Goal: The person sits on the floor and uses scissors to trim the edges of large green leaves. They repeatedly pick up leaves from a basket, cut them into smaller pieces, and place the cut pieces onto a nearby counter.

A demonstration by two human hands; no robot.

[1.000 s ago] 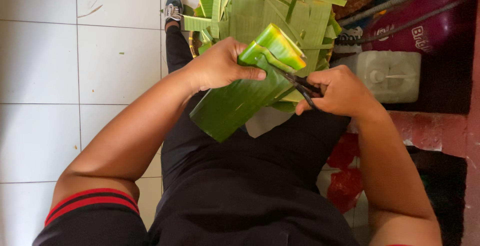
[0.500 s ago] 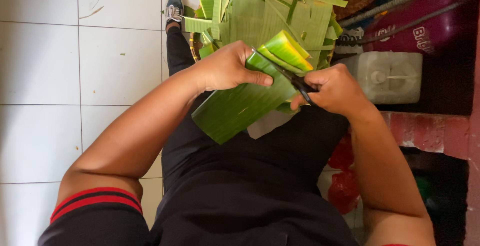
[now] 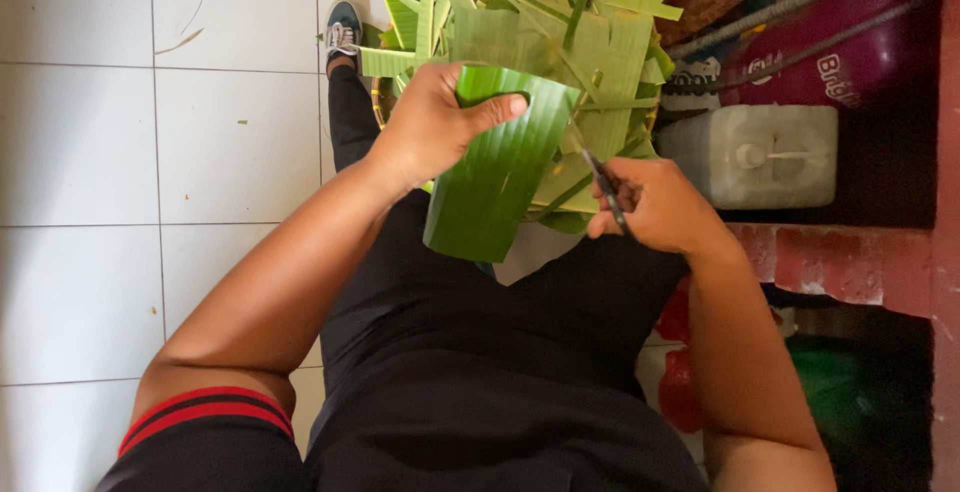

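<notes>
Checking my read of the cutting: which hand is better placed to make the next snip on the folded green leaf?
Probably the right hand: it grips the dark scissors beside the folded green banana leaf, which the left hand holds.

Head camera looks steeply down, seemingly close.

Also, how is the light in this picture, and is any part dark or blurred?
Head view: even daylight on the white tiled floor and the folded green leaf; the right side under the red ledge is deep shadow; the scissors look slightly soft.
</notes>
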